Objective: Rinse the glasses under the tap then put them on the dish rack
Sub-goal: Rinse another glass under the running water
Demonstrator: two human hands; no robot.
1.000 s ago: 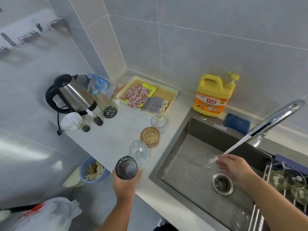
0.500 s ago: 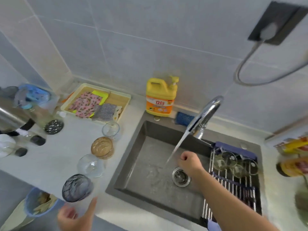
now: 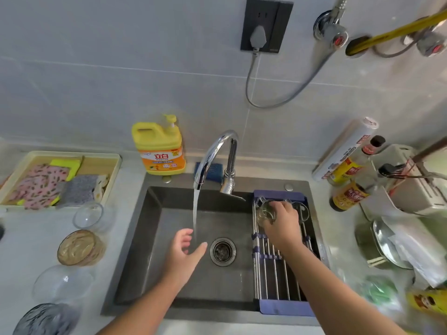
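Observation:
Water runs from the chrome tap into the dark sink. My left hand is open and empty, fingers spread, right beside the stream. My right hand grips a clear glass at the far end of the dish rack over the sink's right side; another glass lies just right of it. On the counter to the left stand a clear glass, an amber glass, a second clear glass and a dark grey glass.
A yellow detergent bottle stands behind the sink, with a tray of cloths and sponges to its left. Sauce bottles, a roll, a utensil holder and a pot with lid crowd the right counter.
My left hand let go of the dark grey glass on the counter and moved into the sink beside the stream. My right hand moved from the sink to a glass on the rack.

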